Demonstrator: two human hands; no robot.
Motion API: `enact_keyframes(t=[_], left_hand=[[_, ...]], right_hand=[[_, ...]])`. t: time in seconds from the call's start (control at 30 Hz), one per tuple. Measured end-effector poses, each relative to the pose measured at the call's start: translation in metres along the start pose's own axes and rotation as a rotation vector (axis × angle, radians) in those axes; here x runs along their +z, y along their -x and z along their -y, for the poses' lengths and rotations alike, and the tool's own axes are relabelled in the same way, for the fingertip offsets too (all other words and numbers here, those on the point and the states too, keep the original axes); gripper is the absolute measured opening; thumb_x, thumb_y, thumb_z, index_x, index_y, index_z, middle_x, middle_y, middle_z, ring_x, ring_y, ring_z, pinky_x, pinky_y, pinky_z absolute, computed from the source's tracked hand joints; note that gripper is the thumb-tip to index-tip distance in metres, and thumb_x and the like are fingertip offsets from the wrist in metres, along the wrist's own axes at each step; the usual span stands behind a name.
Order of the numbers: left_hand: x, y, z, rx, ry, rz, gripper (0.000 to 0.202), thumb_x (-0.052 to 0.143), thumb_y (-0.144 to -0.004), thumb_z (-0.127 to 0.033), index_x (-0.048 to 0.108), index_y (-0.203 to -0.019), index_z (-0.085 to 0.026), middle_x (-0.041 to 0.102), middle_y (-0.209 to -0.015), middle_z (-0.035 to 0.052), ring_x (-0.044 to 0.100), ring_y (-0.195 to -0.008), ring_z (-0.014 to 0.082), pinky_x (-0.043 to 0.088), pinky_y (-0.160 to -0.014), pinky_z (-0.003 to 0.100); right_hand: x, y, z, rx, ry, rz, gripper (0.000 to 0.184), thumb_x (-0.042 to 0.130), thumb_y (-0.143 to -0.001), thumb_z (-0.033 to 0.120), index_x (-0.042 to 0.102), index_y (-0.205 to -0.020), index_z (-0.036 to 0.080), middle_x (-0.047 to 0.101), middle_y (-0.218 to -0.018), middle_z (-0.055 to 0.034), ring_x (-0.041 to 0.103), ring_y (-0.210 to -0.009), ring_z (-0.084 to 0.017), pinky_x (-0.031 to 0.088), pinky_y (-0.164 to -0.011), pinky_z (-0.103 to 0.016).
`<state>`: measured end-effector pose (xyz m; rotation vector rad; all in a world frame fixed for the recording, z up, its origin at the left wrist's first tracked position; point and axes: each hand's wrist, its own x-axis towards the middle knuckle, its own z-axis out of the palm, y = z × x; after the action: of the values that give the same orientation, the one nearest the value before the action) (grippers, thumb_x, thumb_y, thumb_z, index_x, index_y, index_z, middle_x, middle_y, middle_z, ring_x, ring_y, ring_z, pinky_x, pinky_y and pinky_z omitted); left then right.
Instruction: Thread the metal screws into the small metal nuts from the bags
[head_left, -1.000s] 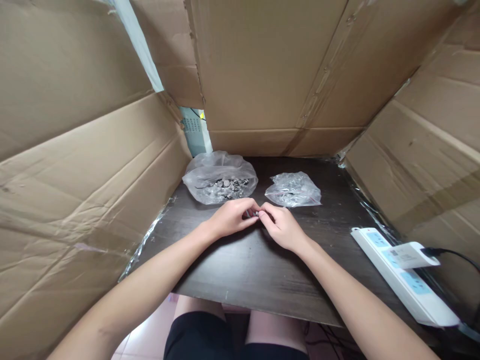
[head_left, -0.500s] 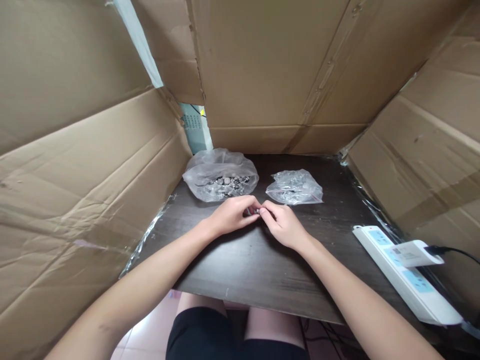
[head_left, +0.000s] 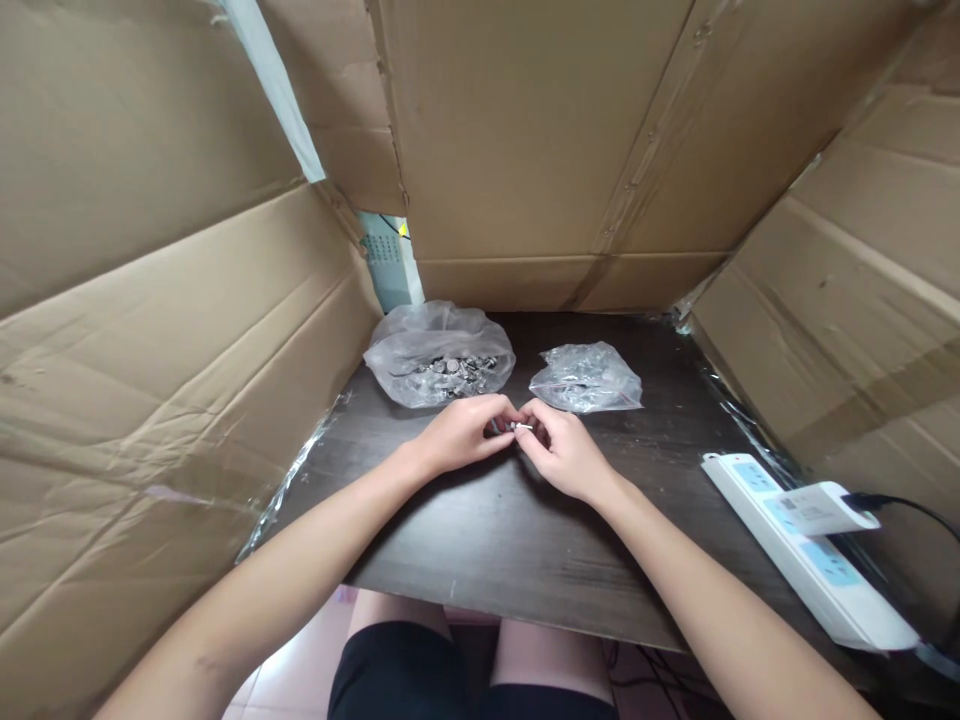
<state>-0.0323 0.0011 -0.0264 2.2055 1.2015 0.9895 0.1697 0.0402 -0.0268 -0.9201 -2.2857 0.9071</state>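
Observation:
My left hand [head_left: 466,434] and my right hand [head_left: 564,448] meet over the middle of the dark table, fingertips nearly touching. Between them is a small, thin, shiny metal piece [head_left: 523,427], too small to name exactly. Both hands are closed in a pinch on it, and one pale end shows by the right thumb. Just behind the left hand lies an open clear plastic bag [head_left: 401,365] with many small round metal parts [head_left: 454,368] in it. A smaller clear zip bag [head_left: 589,377] lies behind the right hand; its contents are hard to make out.
Cardboard walls [head_left: 525,140] enclose the table [head_left: 465,530] at the back and both sides. A white power strip [head_left: 810,560] lies along the right edge, with a white charger [head_left: 825,508] and black cable [head_left: 911,505] plugged in.
My right fingers have shifted and lifted slightly around the small metal piece, so more of its pale end shows. The left hand stays nearly in place, and both bags lie as before.

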Motion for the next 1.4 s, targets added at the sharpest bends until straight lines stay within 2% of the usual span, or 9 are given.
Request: enact_keyframes(t=[0.13,0.33,0.53,0.9,1.13,1.4], left_hand=[[0.0001,0.0001,-0.0003,0.012,-0.003,-0.007,0.013,0.066,-0.093,-0.027,0.065,-0.102,-0.017,0.071,-0.093,0.0039,0.067,-0.078,0.014,0.054,-0.072,0.025],[-0.0003,-0.0003,-0.0018,0.023,-0.023,-0.03,0.011,0.066,-0.093,-0.026,0.065,-0.099,-0.016,0.07,-0.088,0.0031,0.066,-0.076,0.0142,0.052,-0.069,0.025],[-0.0016,-0.0005,-0.0029,0.032,-0.013,-0.027,0.012,0.067,-0.093,-0.025,0.066,-0.101,-0.016,0.071,-0.091,0.0034,0.066,-0.077,0.0138,0.051,-0.07,0.024],[0.0003,0.0005,0.0,0.02,-0.028,-0.025,0.012,0.067,-0.092,-0.025,0.064,-0.098,-0.016,0.07,-0.088,0.0027,0.066,-0.076,0.0139,0.051,-0.07,0.024],[-0.0009,-0.0002,-0.0013,0.008,-0.01,-0.03,0.013,0.067,-0.093,-0.027,0.065,-0.101,-0.016,0.071,-0.092,0.0034,0.066,-0.077,0.0137,0.052,-0.071,0.024],[-0.0007,0.0006,0.0003,0.014,-0.013,-0.028,0.013,0.067,-0.093,-0.025,0.065,-0.101,-0.016,0.071,-0.091,0.0036,0.066,-0.077,0.0137,0.052,-0.07,0.024]], right_hand=[[-0.0014,-0.0005,0.0008,-0.006,0.011,-0.012,0.01,0.052,-0.092,0.029,0.056,-0.089,0.021,0.062,-0.073,-0.0004,0.054,-0.06,-0.015,0.037,-0.06,-0.027],[-0.0034,-0.0014,0.003,0.023,0.094,0.01,0.029,0.044,-0.099,0.036,0.053,-0.076,0.021,0.06,-0.07,-0.0014,0.053,-0.064,-0.016,0.035,-0.063,-0.028],[-0.0037,-0.0008,0.0046,0.026,0.043,-0.027,0.011,0.052,-0.093,0.029,0.058,-0.089,0.021,0.065,-0.076,-0.0013,0.056,-0.064,-0.016,0.038,-0.064,-0.028],[-0.0013,-0.001,0.0001,0.003,0.06,0.008,0.024,0.044,-0.1,0.033,0.057,-0.083,0.02,0.061,-0.075,-0.0013,0.054,-0.068,-0.016,0.036,-0.066,-0.028],[-0.003,0.0002,0.0019,0.018,0.058,0.003,0.016,0.05,-0.095,0.03,0.062,-0.092,0.02,0.062,-0.074,-0.0005,0.053,-0.063,-0.015,0.036,-0.063,-0.028],[-0.0005,-0.0003,0.0004,-0.014,0.049,-0.002,0.014,0.05,-0.094,0.029,0.06,-0.091,0.02,0.061,-0.073,-0.0008,0.054,-0.063,-0.015,0.037,-0.061,-0.027]])
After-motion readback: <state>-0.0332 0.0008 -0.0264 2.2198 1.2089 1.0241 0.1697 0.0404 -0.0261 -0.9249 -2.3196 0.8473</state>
